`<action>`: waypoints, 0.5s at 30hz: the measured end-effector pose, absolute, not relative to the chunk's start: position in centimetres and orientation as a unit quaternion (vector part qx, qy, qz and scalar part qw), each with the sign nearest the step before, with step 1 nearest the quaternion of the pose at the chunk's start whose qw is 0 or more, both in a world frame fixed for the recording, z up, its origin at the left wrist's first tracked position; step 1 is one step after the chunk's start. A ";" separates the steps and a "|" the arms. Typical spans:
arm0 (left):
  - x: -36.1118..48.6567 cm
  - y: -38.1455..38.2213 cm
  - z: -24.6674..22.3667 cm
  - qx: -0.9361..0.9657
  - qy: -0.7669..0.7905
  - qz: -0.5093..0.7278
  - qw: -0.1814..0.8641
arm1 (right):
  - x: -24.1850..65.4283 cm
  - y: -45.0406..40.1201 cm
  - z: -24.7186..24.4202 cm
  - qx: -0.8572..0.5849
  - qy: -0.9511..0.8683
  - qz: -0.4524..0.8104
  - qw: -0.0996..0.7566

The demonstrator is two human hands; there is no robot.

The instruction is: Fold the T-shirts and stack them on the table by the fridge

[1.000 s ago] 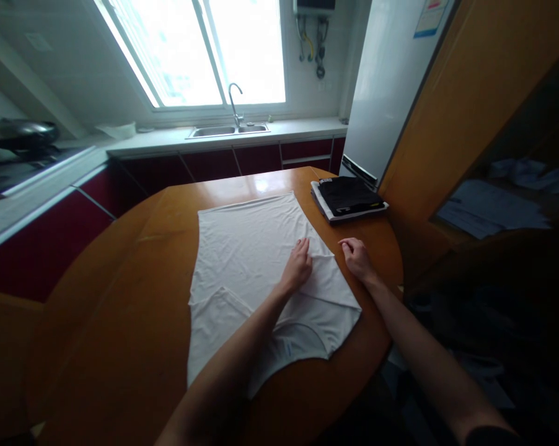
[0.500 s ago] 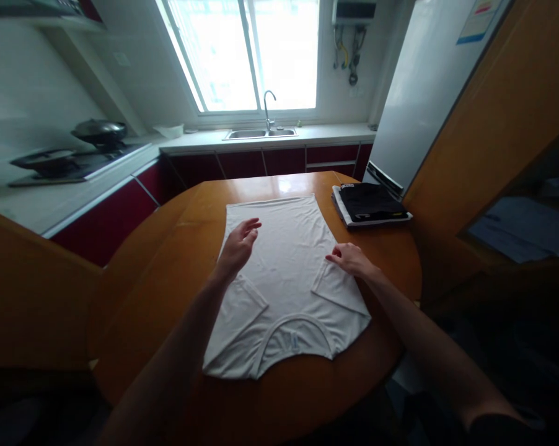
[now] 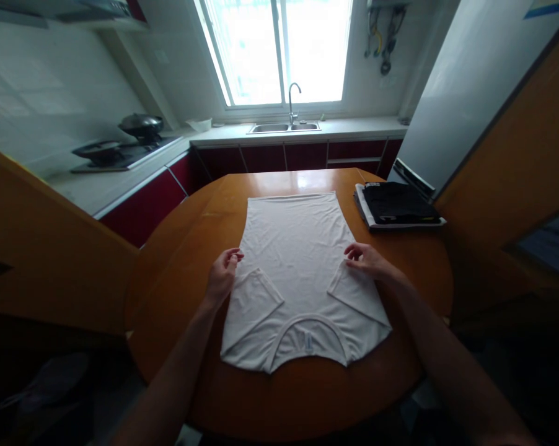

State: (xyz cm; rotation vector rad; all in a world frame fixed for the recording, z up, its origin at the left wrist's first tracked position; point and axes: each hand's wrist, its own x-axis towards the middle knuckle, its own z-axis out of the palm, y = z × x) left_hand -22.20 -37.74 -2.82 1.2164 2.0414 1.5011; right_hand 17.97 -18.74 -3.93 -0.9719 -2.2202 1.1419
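A white T-shirt [image 3: 302, 248] lies spread on the round wooden table, its collar towards me and its hem at the far side. Both short sleeves are folded inward over the body. At the shirt's left edge, just beyond the folded sleeve, my left hand [image 3: 222, 275] is closed with thumb and fingers pinched at the fabric. My right hand [image 3: 370, 261] pinches the right edge by the top of the other folded sleeve. The fingertips partly hide the cloth they hold.
A stack of folded clothes [image 3: 398, 204], black on top, sits at the table's [image 3: 181, 248] far right. Beyond are a counter with a sink [image 3: 270, 128] and tap, and a stove with pans [image 3: 142, 126] on the left. A fridge [image 3: 470, 87] stands at right.
My left hand has come from above the shirt down and outward to its left edge, and its fingers have closed. My right hand stays at the right edge. The view has shifted slightly left.
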 end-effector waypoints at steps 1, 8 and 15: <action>-22.1 -37.8 -3.0 0.439 0.717 0.520 0.152 | 18.0 -18.7 -4.0 -0.343 -0.808 0.418 0.234; -20.9 -38.4 -2.5 0.482 0.734 0.465 0.111 | 18.4 -19.1 -3.1 -0.424 -0.832 0.230 0.274; -20.7 -38.9 -2.3 0.504 0.725 0.464 0.072 | 17.7 -25.1 -3.0 -0.469 -0.846 0.078 0.242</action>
